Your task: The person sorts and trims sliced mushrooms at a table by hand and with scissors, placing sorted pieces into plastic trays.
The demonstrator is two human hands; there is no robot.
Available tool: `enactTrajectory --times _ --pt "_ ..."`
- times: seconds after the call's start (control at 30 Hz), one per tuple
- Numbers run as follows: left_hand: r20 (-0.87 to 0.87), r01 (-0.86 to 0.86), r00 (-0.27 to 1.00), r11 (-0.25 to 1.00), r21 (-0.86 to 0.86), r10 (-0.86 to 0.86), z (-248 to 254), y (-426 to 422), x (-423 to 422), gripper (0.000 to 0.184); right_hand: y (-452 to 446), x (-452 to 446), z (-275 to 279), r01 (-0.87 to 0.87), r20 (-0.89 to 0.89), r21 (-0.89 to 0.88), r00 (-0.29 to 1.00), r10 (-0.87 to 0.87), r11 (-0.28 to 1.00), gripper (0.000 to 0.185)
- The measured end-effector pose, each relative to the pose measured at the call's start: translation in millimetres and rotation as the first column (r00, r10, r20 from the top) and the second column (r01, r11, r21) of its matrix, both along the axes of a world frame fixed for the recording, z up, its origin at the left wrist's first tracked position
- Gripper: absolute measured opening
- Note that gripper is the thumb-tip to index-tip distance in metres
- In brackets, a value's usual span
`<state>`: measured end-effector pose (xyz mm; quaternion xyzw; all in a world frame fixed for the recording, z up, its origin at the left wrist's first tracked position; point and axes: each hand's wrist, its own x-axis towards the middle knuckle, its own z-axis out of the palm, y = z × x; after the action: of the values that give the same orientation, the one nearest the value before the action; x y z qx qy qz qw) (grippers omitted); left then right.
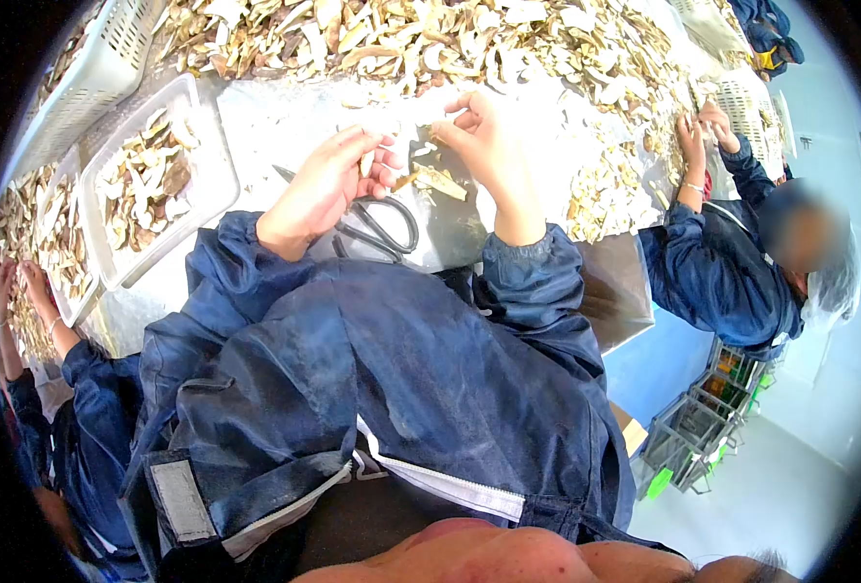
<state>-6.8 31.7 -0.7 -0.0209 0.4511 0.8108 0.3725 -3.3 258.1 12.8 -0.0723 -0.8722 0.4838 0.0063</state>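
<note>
Over the brightly lit table, my left hand point(328, 185) has its fingers curled around a small pale slice point(367, 162). To its right, my right hand point(484, 141) is raised, thumb and index finger close together; glare hides whatever may lie between them. Black-handled scissors point(380, 231) lie on the table just below and between my hands. A few dried slices point(438, 182) rest beside the scissors, under my right hand. A large pile of dried mushroom-like slices point(401, 39) spreads along the far side of the table.
A clear plastic tub point(219, 175) of slices stands left of my left hand, with a white basket point(124, 53) behind it. A co-worker point(722, 253) works at the right; another person's hands point(40, 291) are at the far left. A smaller pile point(610, 185) lies right.
</note>
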Motion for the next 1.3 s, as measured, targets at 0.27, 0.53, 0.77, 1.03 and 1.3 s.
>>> enactTrajectory --times 0.27,0.53,0.77,1.03,1.3 --pt "-0.034 0.014 0.999 1.000 -0.006 -0.014 4.6 1.9 3.3 0.025 15.2 21.0 -5.2 0.085 0.089 -0.206 0.994 -0.068 0.975 0.020" --pt "-0.032 -0.023 0.999 1.000 -0.013 0.022 0.1 22.3 5.0 0.018 4.8 8.4 -1.0 0.063 0.014 -0.150 0.998 -0.062 0.987 0.023" --pt "0.009 -0.081 0.997 0.997 0.017 0.081 -3.5 6.9 3.8 0.020 5.4 -12.3 -22.9 0.002 -0.139 0.261 0.990 0.036 0.965 0.024" --pt "0.215 -0.171 0.968 0.970 0.175 0.131 7.8 9.7 4.8 0.022 -32.5 -31.3 -3.6 -0.122 -0.435 0.311 0.864 0.255 0.943 0.013" --pt "0.125 -0.143 0.984 0.979 0.143 0.126 -7.1 -14.8 5.9 0.016 -26.6 -24.5 -19.0 -0.130 -0.437 0.269 0.867 0.242 0.954 0.017"
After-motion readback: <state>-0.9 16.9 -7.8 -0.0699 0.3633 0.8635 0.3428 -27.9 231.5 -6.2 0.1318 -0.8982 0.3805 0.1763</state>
